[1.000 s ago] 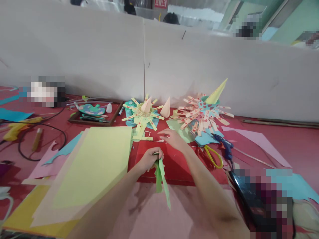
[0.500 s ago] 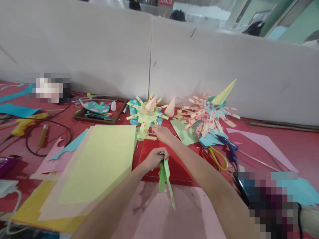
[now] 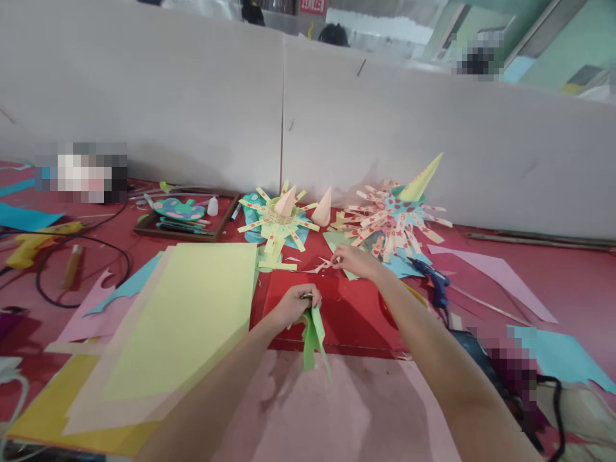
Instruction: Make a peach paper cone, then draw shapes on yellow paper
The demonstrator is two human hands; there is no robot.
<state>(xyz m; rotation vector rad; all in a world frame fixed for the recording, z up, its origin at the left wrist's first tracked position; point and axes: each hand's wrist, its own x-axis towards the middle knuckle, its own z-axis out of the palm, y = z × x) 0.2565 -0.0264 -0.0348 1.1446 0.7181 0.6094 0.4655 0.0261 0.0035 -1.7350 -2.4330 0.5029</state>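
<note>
green paper point(image 3: 312, 337) is gripped in the curled fingers point(image 3: 316, 298) of the left hand point(image 3: 294, 304) and is hung before the red board point(image 3: 339, 309). the right hand point(image 3: 355, 260) is held just beyond the board, its fingers bent closely beside pale paper scraps point(image 3: 323, 264); whether any is pinched cannot be told. yellow sheets point(image 3: 197, 314) are laid on the bench point(image 3: 572, 276), to the left.

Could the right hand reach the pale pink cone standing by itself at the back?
Probably yes: the right hand is near the pale pink cone, and only a low-lying green sheet and red tabletop seem to lie between.
</note>
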